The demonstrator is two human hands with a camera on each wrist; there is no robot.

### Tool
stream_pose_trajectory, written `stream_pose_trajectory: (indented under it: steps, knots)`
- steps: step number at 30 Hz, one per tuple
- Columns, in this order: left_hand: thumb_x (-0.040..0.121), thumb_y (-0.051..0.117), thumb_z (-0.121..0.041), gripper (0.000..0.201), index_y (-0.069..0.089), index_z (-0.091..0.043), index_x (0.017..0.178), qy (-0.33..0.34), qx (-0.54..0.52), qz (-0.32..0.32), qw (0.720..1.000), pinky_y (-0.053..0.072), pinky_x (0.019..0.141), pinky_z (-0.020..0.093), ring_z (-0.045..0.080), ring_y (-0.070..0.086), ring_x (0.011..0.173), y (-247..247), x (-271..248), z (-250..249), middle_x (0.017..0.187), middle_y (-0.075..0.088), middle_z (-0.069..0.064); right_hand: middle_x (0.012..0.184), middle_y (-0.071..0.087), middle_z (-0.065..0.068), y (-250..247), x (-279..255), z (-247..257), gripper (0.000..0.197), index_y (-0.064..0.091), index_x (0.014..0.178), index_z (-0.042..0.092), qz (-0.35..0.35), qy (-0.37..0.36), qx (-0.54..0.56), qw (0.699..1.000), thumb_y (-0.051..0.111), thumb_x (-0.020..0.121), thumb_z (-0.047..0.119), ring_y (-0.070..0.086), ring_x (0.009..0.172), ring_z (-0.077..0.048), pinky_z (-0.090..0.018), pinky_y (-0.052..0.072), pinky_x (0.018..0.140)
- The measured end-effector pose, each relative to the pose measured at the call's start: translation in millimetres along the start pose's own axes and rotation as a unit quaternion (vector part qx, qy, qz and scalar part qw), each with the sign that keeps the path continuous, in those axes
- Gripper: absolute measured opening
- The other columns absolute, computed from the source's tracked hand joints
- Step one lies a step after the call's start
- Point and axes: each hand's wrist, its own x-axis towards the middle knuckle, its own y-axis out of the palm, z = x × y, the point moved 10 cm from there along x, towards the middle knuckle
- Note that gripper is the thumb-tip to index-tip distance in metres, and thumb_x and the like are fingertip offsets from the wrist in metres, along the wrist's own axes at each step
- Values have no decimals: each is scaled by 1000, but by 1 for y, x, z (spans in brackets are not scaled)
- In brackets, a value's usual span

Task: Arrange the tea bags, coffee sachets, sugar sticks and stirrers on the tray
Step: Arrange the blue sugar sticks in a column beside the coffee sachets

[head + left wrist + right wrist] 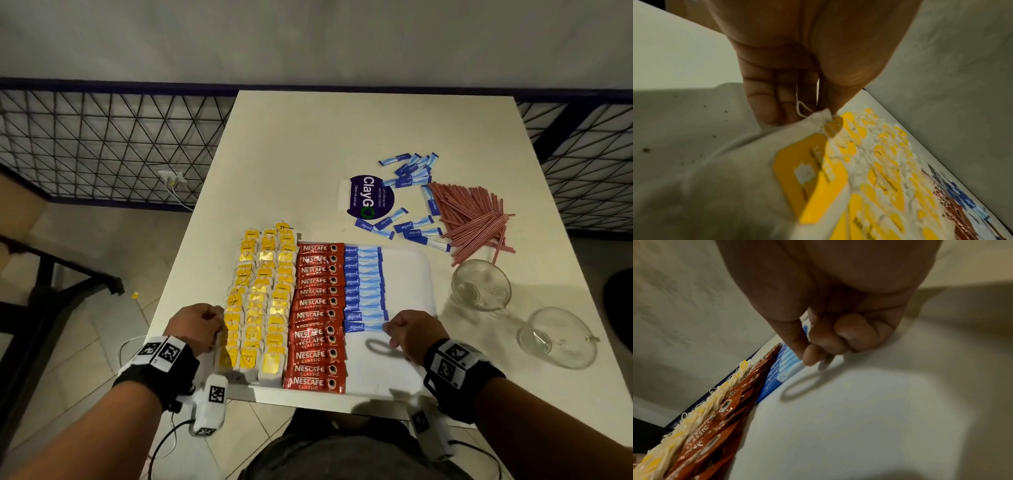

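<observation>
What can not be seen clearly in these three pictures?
- Head view: the left hand hides its own fingertips at the tea bags.
- Right wrist view: blur; whether the right hand pinches the nearest sugar stick is unclear.
- Left wrist view: tea bag tag print is blurred.
- Head view: tray left edge is hidden under tea bags.

From my head view I can't see the fingertips of my left hand (197, 325), which curl out of sight at the edge of the yellow-tagged paper tea bags (262, 301). The flat white plastic tray (404, 274) is mostly covered along its left side (only the right part lies bare). The right wrist view blurs the red foil coffee sachets (715, 434), and my right hand (828, 313) is cut off by the top edge.
</observation>
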Motion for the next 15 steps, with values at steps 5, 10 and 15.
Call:
stream_pose_trajectory:
  steps: [5,10,15]
  knots:
    - [94,60,-17,16,66,-10,81,0,-18,1,1000,59,65,37,25,58,55,0,-2,0,65,63,10,71,72,-1,-1,-1,-2,23,62,69,16,-8,-3,20,1000,67,85,32,55,56,-13,-32,50,73]
    - [94,59,-16,15,67,-11,82,7,-12,-2,1000,59,65,36,24,59,56,-1,-4,-2,67,64,10,68,71,-2,-2,0,-4,26,62,67,16,-12,1,25,1000,69,83,35,57,56,-16,-35,51,77]
    - [94,59,-15,17,66,-15,79,10,-9,-5,1000,59,64,35,25,61,59,-2,-6,-4,71,67,10,76,70,-5,-3,0,-3,27,60,69,17,-15,0,-5,1000,69,82,40,59,62,-20,-35,54,73]
